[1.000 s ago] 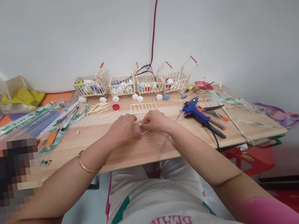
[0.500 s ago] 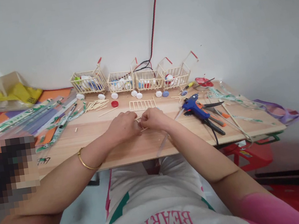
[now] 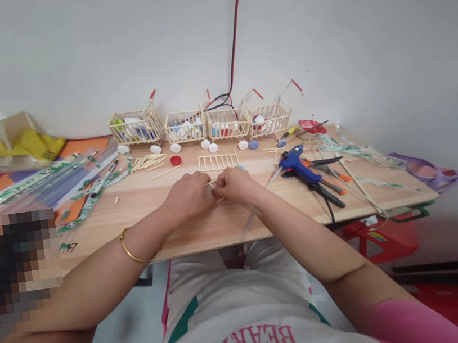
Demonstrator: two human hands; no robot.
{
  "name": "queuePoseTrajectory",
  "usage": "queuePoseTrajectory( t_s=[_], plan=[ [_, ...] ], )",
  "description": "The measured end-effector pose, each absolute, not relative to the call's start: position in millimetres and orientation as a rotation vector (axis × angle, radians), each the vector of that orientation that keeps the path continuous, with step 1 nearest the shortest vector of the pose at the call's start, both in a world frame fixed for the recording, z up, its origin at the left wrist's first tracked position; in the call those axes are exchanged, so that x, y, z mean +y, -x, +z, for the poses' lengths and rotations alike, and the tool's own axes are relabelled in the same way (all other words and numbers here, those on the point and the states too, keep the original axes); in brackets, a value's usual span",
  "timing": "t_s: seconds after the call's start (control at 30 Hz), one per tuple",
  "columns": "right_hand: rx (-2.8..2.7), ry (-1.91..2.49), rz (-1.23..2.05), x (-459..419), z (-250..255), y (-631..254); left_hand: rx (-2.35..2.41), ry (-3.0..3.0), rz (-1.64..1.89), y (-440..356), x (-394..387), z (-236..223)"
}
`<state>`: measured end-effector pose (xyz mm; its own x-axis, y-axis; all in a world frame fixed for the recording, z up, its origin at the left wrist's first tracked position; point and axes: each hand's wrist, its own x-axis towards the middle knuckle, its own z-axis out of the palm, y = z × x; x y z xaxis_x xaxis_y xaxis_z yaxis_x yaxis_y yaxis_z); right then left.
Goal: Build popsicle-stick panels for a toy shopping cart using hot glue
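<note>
My left hand (image 3: 192,195) and my right hand (image 3: 234,185) meet low over the wooden table, fingers closed around a small frame of thin wooden sticks (image 3: 212,183). Most of that frame is hidden by my fingers; only short stick ends show between the hands. Just beyond them lies a flat ladder-like panel of wooden sticks (image 3: 218,161). To the left of the panel are a red bottle cap (image 3: 176,160), a single loose stick (image 3: 166,172) and a pile of cut sticks (image 3: 147,162). Part of a light blue cap (image 3: 241,167) peeks out behind my right hand.
Several miniature stick carts (image 3: 185,126) with cap wheels line the wall. Right of my hands lie a blue glue gun (image 3: 296,165), pliers (image 3: 330,183) and scissors (image 3: 327,161). Plastic-wrapped sticks (image 3: 43,183) cover the left side. The table's front edge (image 3: 206,249) is close to my body.
Both hands stay almost in place around the small stick frame, with only slight finger movement. The light blue cap behind my right hand shows more. Nothing else has visibly moved.
</note>
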<state>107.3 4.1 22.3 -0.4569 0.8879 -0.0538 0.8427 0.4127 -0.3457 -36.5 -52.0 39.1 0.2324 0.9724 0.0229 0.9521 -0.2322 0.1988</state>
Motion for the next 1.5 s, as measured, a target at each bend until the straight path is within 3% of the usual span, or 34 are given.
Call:
queuePoseTrajectory(
  t_s=[0.63,0.9,1.13,1.5],
  plan=[
    [-2.525,1.521,0.397,0.8,18.1,-109.8,1.832,-2.338,0.221,38.4,-52.3,39.6],
    [-2.454,1.489,0.504,7.4,34.5,-124.9,1.840,-2.337,0.207,40.3,-51.3,38.1],
    [-2.663,1.068,0.436,23.0,42.7,-157.0,1.784,-2.378,0.201,47.3,-47.4,35.2],
    [-2.864,0.823,0.505,24.7,29.8,-145.1,1.717,-2.367,0.273,48.2,-46.9,34.9]
  ],
)
